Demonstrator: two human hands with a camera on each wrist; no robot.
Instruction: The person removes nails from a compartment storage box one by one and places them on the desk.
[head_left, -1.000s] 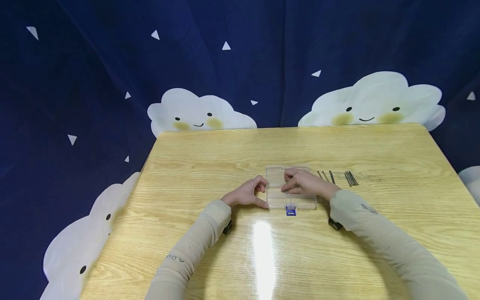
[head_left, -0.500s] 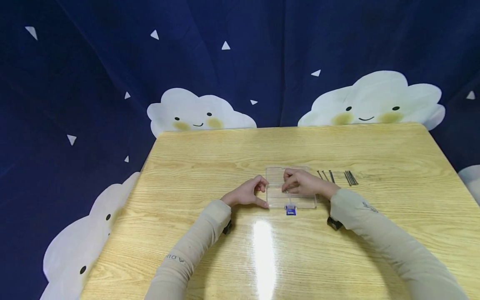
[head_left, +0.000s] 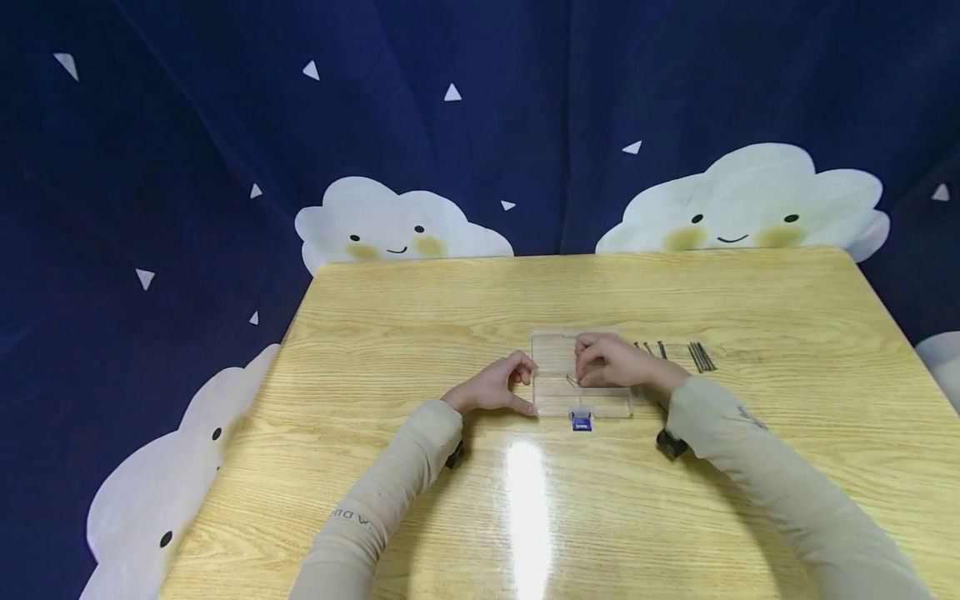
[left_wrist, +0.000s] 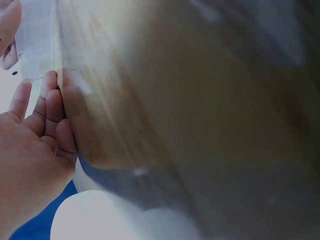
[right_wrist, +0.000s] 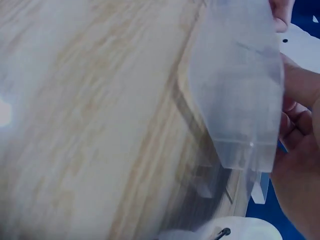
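A clear plastic compartment box (head_left: 555,403) stands on the table with its lid (head_left: 550,348) laid back and a blue latch (head_left: 581,421) at the front. My left hand (head_left: 493,386) rests against the box's left side, thumb at the front corner and fingers loosely bent farther back. Over the box's right half is my right hand (head_left: 611,361), its fingers bent and its fingertips beside a thin nail (head_left: 572,381) lying in the back compartment. In the right wrist view the nail (right_wrist: 250,48) shows blurred through the clear wall, apart from the thumb.
Right of the box, several dark nails (head_left: 702,357) lie side by side on the wooden table (head_left: 420,325). A thicker dark nail (head_left: 663,351) and thinner ones lie closer to the box. A dark blue curtain (head_left: 480,150) with cloud prints hangs behind the table.
My right hand has shifted slightly right and back. A thin nail now shows in the box where the fingertips were. My left hand has stayed put.
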